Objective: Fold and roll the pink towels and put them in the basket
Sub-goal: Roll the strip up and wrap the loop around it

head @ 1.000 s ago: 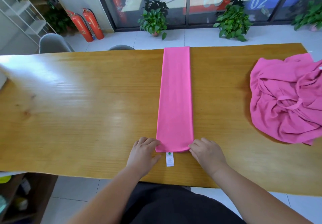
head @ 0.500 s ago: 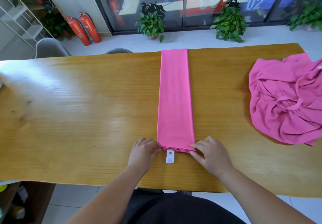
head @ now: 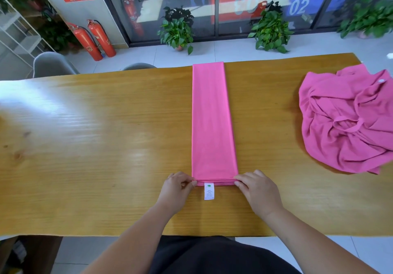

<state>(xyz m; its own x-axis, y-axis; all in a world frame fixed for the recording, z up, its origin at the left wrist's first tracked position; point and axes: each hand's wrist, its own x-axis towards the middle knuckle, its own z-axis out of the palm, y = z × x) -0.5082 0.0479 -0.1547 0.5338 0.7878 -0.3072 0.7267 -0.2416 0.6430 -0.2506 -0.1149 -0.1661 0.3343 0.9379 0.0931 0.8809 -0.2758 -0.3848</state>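
Observation:
A pink towel (head: 212, 120), folded into a long narrow strip, lies down the middle of the wooden table (head: 95, 135) from the far edge toward me. Its near end is lifted into a thin first fold. My left hand (head: 177, 190) pinches that end at its left corner and my right hand (head: 258, 190) pinches it at the right corner. A white care label (head: 209, 191) sticks out flat from under the near end. A second pink towel (head: 346, 122) lies crumpled at the table's right side. No basket is in view.
Beyond the far edge are grey chairs (head: 51, 65), two red fire extinguishers (head: 93, 39) and potted plants (head: 177, 31) on a tiled floor before glass doors. A white shelf (head: 17, 37) stands at far left.
The near end of the strip, flat a second ago, has been lifted and turned slightly by both hands into a thin fold. The label shows more fully.

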